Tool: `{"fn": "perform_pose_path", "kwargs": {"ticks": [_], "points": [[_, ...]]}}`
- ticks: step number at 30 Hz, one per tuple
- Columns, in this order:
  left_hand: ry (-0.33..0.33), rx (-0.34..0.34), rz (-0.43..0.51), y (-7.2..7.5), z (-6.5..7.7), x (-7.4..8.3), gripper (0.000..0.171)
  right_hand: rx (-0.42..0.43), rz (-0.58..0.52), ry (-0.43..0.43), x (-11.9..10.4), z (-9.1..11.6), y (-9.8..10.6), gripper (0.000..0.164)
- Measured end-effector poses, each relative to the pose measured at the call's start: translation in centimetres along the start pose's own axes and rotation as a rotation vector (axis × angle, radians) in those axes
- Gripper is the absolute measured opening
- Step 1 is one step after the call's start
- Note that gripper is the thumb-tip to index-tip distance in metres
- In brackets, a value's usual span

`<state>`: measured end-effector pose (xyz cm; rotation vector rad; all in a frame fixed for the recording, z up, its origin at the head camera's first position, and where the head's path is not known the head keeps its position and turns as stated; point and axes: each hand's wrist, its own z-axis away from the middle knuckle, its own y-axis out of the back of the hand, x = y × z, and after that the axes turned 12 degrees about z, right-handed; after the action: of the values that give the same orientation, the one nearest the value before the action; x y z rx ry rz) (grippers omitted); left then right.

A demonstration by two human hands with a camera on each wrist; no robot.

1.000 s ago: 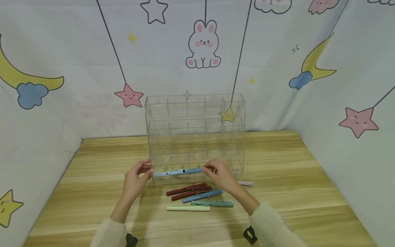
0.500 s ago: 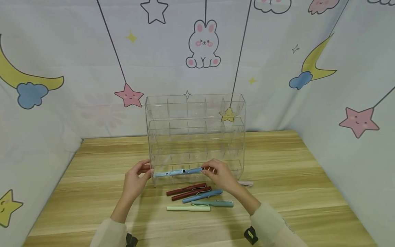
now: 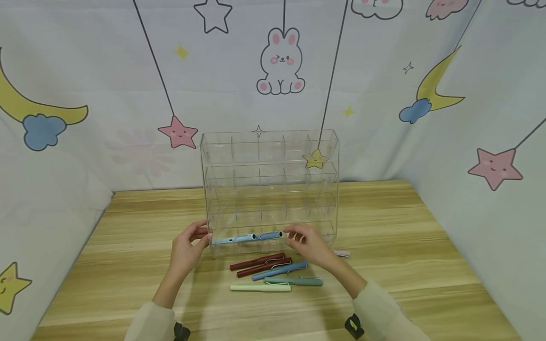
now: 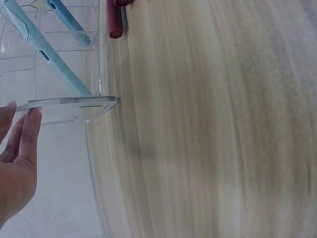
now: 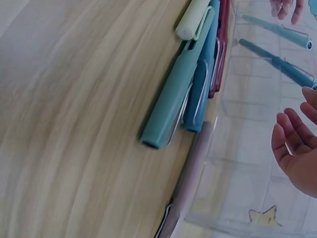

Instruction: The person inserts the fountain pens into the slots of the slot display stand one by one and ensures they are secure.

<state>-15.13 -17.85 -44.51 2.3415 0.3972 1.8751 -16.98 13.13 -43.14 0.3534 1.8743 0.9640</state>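
A clear acrylic organizer (image 3: 268,164), divided into several compartments, stands upright on the table. My left hand (image 3: 186,246) pinches its left side wall (image 4: 64,101), thumb in front and fingers behind. In its bottom row lie a light blue pen (image 3: 233,239) on the left and a darker blue pen (image 3: 270,235) to its right, both slanting slightly upward to the right. Just beyond the blue pen's right end, my right hand (image 3: 308,244) hovers with loosely bent fingers; the right wrist view shows nothing in its grasp.
In front of the organizer lie two dark red pens (image 3: 257,261), another blue pen (image 3: 279,271), a teal pen (image 3: 298,281) and a pale green pen (image 3: 260,288). A pale pink pen (image 3: 342,254) lies by the right front corner. A patterned curtain (image 3: 239,104) hangs behind.
My right hand has let go of the darker blue pen and moved slightly right. That pen stays in the bottom row. The left hand keeps its place on the side wall.
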Motion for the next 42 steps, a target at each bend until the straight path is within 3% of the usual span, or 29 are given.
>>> {"fn": "perform_pose_path", "kwargs": {"ticks": [6,12,19,26,34,38,42], "points": [[-0.005,0.002,0.000,0.0,0.0,0.0,0.033,-0.048,-0.001,-0.039,1.8,1.4,0.9,0.020],[0.013,-0.003,0.005,-0.1,0.0,0.1,0.033,-0.050,0.063,-0.050,3.3,2.9,2.4,0.016],[0.016,-0.007,0.003,0.0,0.0,0.2,0.033,-0.109,0.114,-0.068,5.1,4.9,4.3,0.010],[0.013,-0.007,-0.004,0.0,0.0,0.0,0.034,-0.067,0.168,-0.157,7.6,6.7,5.4,0.013],[0.005,-0.009,0.003,0.0,0.0,0.0,0.033,-0.051,0.200,-0.275,9.2,8.1,5.1,0.023],[0.007,-0.016,0.005,0.1,0.1,0.0,0.034,-0.019,0.190,-0.282,9.5,8.6,4.8,0.022],[0.008,-0.024,-0.002,0.1,0.1,0.0,0.034,0.009,0.185,-0.237,9.9,9.0,4.6,0.020]]}}
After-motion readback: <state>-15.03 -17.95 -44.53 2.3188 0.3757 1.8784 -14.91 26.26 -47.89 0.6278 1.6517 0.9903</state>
